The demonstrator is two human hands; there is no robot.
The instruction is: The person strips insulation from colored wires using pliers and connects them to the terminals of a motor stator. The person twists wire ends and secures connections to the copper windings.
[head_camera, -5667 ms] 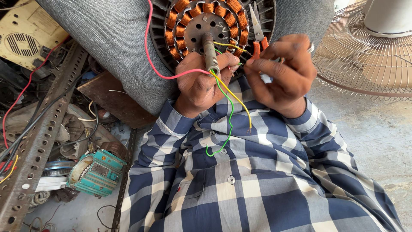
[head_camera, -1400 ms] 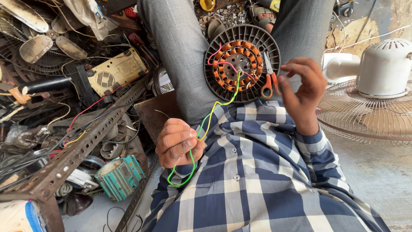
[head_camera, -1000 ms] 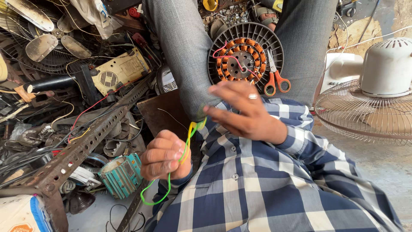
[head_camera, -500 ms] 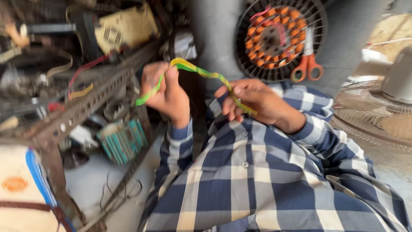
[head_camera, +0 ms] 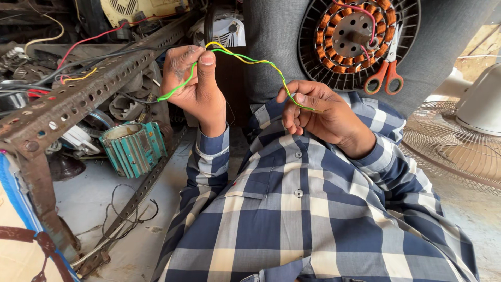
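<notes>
We wear a checked shirt [head_camera: 313,224] with long sleeves, in dark blue, light blue, white and a pale cream colour. The squares are large. Down the front goes a row of small round buttons [head_camera: 298,193] in a grey-white colour. Both sleeves end in buttoned cuffs at the wrists. On our legs we wear grey trousers [head_camera: 271,52] of plain cloth. Our left hand [head_camera: 195,78] and right hand [head_camera: 323,112] are bare, without gloves.

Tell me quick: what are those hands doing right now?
Left hand and right hand both pinch the twisted green-and-yellow wires, stretched between them. Scissors rest on the motor stator. Nothing blocking.
</notes>
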